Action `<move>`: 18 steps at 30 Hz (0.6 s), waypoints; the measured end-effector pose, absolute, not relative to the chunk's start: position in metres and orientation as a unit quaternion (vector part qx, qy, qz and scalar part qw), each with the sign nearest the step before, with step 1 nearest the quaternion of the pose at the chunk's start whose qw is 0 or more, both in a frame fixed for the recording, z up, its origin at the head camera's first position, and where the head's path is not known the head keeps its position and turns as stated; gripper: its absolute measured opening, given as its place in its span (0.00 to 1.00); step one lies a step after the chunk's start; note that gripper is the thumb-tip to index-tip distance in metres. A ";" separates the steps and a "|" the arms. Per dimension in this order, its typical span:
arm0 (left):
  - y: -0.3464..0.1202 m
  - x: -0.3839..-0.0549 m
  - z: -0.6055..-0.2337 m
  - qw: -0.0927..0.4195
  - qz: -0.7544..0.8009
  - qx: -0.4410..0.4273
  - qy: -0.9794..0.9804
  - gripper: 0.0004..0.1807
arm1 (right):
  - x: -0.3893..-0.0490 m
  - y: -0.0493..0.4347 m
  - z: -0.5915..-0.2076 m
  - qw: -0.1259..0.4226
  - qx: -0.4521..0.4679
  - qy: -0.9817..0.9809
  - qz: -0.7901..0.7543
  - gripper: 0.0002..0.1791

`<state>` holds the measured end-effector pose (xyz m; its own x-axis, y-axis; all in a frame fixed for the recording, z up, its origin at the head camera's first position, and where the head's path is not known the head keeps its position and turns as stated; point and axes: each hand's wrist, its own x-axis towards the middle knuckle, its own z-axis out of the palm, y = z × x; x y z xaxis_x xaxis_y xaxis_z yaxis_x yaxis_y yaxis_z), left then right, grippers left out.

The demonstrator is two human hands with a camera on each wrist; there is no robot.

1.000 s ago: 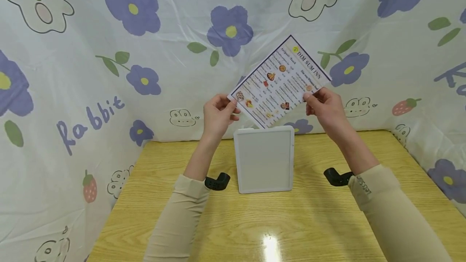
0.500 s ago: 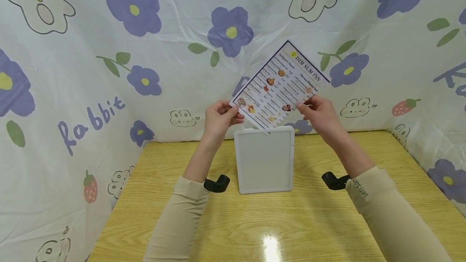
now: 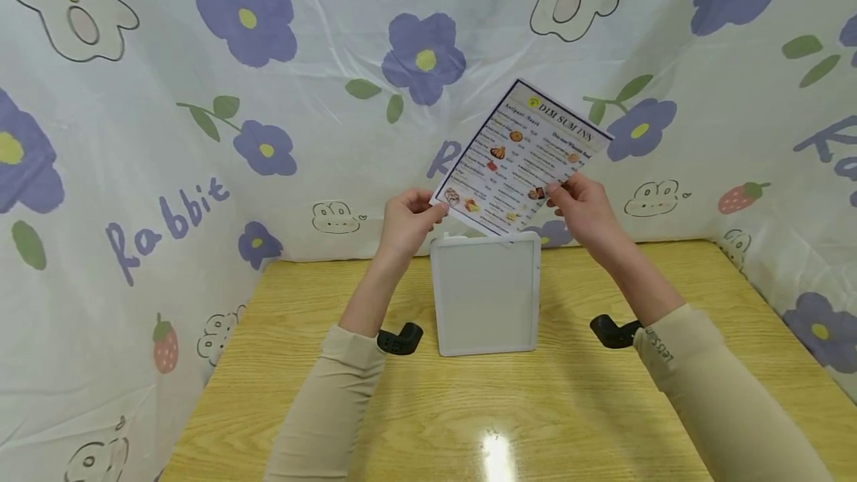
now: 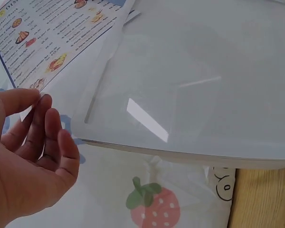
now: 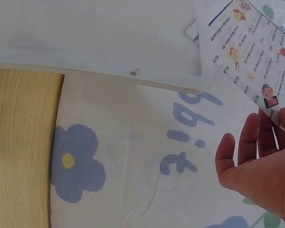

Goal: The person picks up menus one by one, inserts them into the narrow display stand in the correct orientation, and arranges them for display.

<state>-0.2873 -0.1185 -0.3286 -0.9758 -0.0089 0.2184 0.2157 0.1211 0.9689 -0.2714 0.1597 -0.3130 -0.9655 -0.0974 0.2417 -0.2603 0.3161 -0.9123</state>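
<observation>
A printed menu (image 3: 522,162) headed "DIM SUM INN" is held up at a tilt above a white-rimmed display frame (image 3: 487,296). My left hand (image 3: 407,222) pinches the menu's lower left corner between thumb and fingers. Along the right edge, the thumb and fingers of my right hand (image 3: 585,207) grip the sheet. The menu's lowest corner meets the frame's top edge; whether it is inside or behind is hard to tell. In the left wrist view, a long slot shows along that edge of the frame (image 4: 180,95), near my left hand (image 4: 33,156).
The frame stands upright on a wooden table (image 3: 402,407), close to its back edge. A white cloth (image 3: 335,132) printed with purple flowers and rabbits hangs behind and at both sides. Black devices (image 3: 400,338) sit at both wrists.
The menu has come lower and turned slightly more upright, its bottom corner shifting right along the frame's top. My left hand moved down and right; my right hand slid lower along the sheet's edge.
</observation>
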 end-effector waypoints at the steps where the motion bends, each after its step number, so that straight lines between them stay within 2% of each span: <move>1: -0.118 -0.287 -0.328 0.082 -0.658 -0.072 -0.745 0.08 | -0.272 0.160 -0.313 0.070 0.109 -0.809 0.573 0.22; 18: -0.115 -0.286 -0.327 0.074 -0.652 -0.088 -0.750 0.09 | -0.272 0.159 -0.311 0.061 0.110 -0.805 0.579 0.20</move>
<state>-0.2861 -0.1150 -0.3270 -0.9738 0.0354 0.2246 0.2274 0.1355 0.9643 -0.2724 0.1590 -0.3112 -0.9683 -0.1069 0.2259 -0.2481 0.3044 -0.9197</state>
